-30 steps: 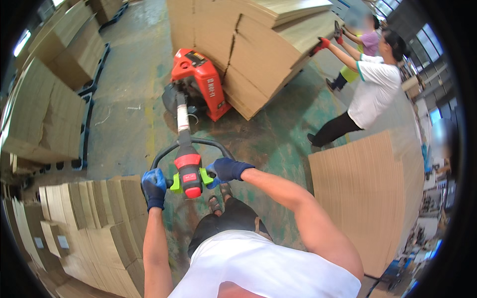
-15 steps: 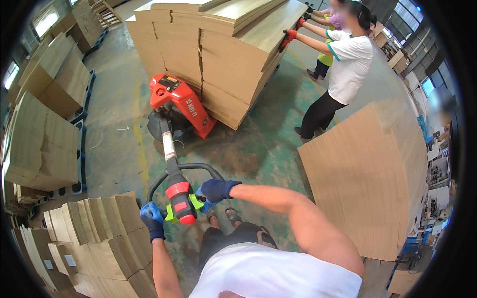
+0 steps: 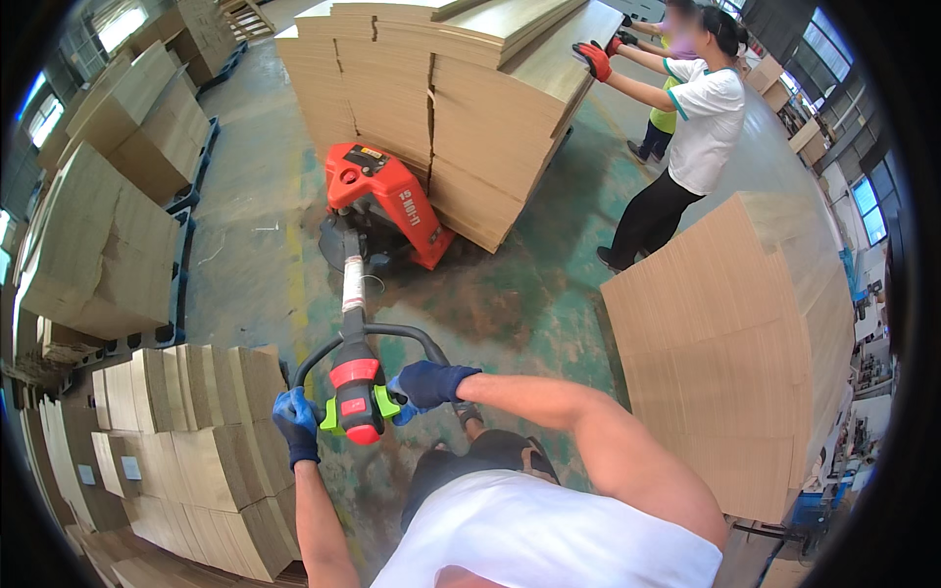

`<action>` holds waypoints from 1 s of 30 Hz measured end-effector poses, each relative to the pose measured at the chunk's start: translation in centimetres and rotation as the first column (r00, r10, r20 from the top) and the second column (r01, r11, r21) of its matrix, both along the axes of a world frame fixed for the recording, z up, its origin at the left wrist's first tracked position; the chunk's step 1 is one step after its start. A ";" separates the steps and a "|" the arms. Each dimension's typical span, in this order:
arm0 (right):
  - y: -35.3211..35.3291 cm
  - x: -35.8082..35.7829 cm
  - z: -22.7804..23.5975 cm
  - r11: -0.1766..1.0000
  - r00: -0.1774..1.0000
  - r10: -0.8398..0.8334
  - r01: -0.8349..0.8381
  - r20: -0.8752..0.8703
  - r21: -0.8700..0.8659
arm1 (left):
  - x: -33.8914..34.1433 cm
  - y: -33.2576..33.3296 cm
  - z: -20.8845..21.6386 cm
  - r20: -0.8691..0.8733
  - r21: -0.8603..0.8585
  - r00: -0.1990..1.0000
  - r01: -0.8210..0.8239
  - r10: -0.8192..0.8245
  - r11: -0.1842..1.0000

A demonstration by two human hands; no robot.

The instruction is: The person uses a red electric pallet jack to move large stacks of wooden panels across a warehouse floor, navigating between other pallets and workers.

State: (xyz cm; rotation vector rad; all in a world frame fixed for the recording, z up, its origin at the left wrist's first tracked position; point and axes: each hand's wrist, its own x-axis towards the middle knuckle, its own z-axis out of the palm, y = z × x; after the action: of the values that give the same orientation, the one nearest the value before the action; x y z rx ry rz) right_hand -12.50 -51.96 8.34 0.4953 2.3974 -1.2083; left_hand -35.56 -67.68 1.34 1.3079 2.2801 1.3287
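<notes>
Both of my hands wear blue gloves and grip the handle of a red electric pallet truck. My left hand is closed round the left grip, beside a green lever. On the opposite grip, my right hand is wrapped with its fingers partly hidden. From the red and black control head, the tiller shaft runs forward to the truck's body. A tall stack of wooden boards stands directly beyond the truck, its base hidden behind the red cover.
A person in a white shirt and red gloves touches the load's right side; another person stands behind. Board stacks rise at right, at near left, and on blue pallets farther left. Green worn floor lies between.
The truck, its load and the surroundings sit slightly farther right in the view. My feet have shifted. The person in white has moved their gloved hands along the boards. My grip stays the same.
</notes>
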 end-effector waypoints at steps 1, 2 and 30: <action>-0.4 -0.3 0.4 1.000 1.000 -0.007 0.007 0.005 -0.001 | -0.5 -0.3 -0.3 -0.005 -0.005 1.000 0.004 -0.004 1.000; -0.8 -0.6 0.2 0.999 0.999 -0.022 0.023 0.027 -0.031 | -0.9 -0.7 -0.5 -0.010 -0.010 1.000 0.007 -0.007 1.000; -10.1 2.9 -2.7 0.997 0.996 -0.026 0.033 -0.091 0.075 | 1.9 -9.1 -0.9 0.074 0.001 0.997 0.022 -0.022 1.000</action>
State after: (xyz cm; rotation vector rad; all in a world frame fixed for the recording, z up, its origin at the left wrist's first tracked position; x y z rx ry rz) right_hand -9.55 -62.02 5.59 0.5112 2.5287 -1.1781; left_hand -33.70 -76.82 0.49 1.2589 2.2100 1.3469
